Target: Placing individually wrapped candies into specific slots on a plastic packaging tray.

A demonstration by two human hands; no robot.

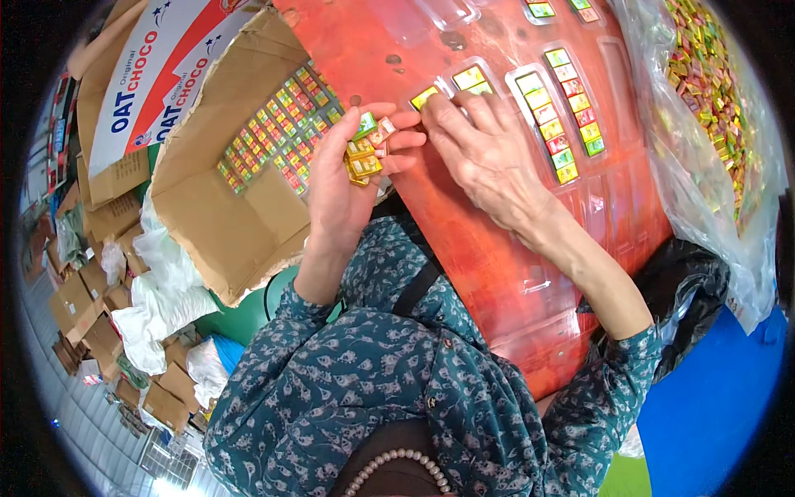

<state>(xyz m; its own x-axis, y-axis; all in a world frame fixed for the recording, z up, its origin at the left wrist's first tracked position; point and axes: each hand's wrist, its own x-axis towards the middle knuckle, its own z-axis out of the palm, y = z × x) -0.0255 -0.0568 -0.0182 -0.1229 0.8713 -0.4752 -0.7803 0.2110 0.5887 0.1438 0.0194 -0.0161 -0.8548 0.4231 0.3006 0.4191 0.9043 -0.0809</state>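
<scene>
In my left hand (335, 178), palm up with fingers half curled, lie several small shiny wrapped blocks (363, 157) in gold, green and red. My right hand (493, 157) is over the red table, palm down with fingers bent. Its fingertips meet a yellow wrapped block (425, 98) at the near end of a clear plastic strip tray; what lies under them is partly hidden. Just beyond, another tray holds yellow-green blocks (472, 79). Right of the hand, two strip trays (520, 76) hold rows of coloured blocks.
Left of the table, an open cardboard box (186, 178) contains rows of filled trays (277, 124). A clear plastic bag (675, 161) of loose blocks (712, 91) lies at the right. Black plastic (691, 273) hangs by the near right edge. More clear trays (600, 207) lie on the red table (530, 319).
</scene>
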